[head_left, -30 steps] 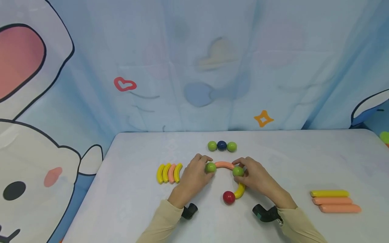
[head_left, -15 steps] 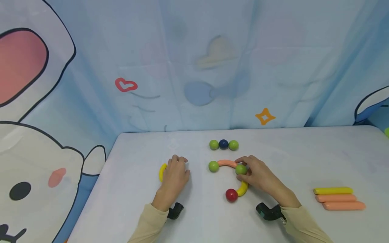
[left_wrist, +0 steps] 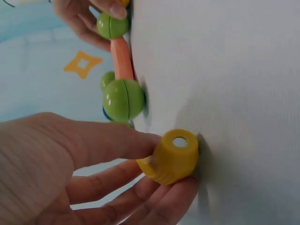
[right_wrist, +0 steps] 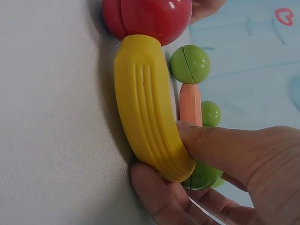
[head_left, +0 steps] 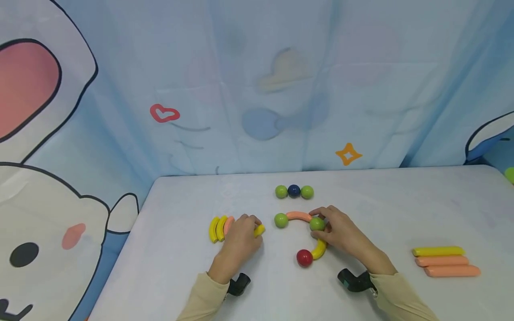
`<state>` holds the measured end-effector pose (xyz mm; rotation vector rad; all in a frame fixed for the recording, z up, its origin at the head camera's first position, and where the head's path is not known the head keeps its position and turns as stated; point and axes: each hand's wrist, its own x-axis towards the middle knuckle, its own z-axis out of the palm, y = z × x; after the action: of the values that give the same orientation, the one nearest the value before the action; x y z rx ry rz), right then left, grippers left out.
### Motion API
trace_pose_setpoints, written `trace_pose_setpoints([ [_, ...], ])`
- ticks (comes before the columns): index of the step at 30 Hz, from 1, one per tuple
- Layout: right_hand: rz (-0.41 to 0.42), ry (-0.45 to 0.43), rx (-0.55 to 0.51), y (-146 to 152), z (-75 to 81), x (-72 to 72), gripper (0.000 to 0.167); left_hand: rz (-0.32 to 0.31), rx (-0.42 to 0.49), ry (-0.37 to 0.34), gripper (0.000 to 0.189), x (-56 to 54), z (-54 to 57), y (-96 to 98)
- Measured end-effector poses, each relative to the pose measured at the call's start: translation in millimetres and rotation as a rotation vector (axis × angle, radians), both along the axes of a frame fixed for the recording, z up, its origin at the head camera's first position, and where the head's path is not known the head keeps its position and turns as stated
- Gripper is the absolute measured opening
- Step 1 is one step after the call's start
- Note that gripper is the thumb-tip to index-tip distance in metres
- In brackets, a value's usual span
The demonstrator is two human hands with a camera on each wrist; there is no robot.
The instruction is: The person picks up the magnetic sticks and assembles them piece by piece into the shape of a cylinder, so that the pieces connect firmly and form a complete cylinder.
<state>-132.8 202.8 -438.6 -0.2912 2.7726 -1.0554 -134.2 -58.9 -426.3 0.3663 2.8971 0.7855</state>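
My left hand [head_left: 241,238] pinches a yellow curved stick [left_wrist: 176,157] between thumb and fingers; its end facing the left wrist camera has a round silvery disc. My right hand [head_left: 339,227] grips a green ball [head_left: 317,224] where a second yellow curved stick [right_wrist: 145,103] meets it. That stick's other end touches a red ball [head_left: 304,258]. From the gripped ball an orange curved stick [head_left: 299,216] runs left to another green ball [head_left: 281,220]. Together these pieces form an arc lying on the table, with a gap on its left side.
Beyond the arc sit two green balls [head_left: 281,191] with a dark blue ball [head_left: 294,191] between them. Left of my left hand lie yellow curved sticks [head_left: 217,228] and an orange one [head_left: 228,224]. Straight sticks, one yellow [head_left: 438,251] and two orange [head_left: 452,271], lie at the right.
My left hand let go of the arc's left green ball, reached left to the row of curved sticks, and now moves back right with a yellow one. My right hand stays on its green ball.
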Motion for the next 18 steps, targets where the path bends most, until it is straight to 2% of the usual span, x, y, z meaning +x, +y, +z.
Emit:
trace_pose_setpoints([
  [7,-0.016,-0.003,-0.012,-1.9,-1.0,0.5,0.049,-0.016,0.03,-0.035,0.027,3.0,-0.7,18.7],
  [13,-0.038,-0.01,-0.004,-2.5,-0.8,1.3,0.049,-0.022,0.022,0.006,0.027,3.0,-4.7,26.4],
  [18,-0.045,-0.007,0.001,-1.5,0.0,1.8,0.05,0.002,0.036,0.045,0.028,1.8,-6.8,28.9],
])
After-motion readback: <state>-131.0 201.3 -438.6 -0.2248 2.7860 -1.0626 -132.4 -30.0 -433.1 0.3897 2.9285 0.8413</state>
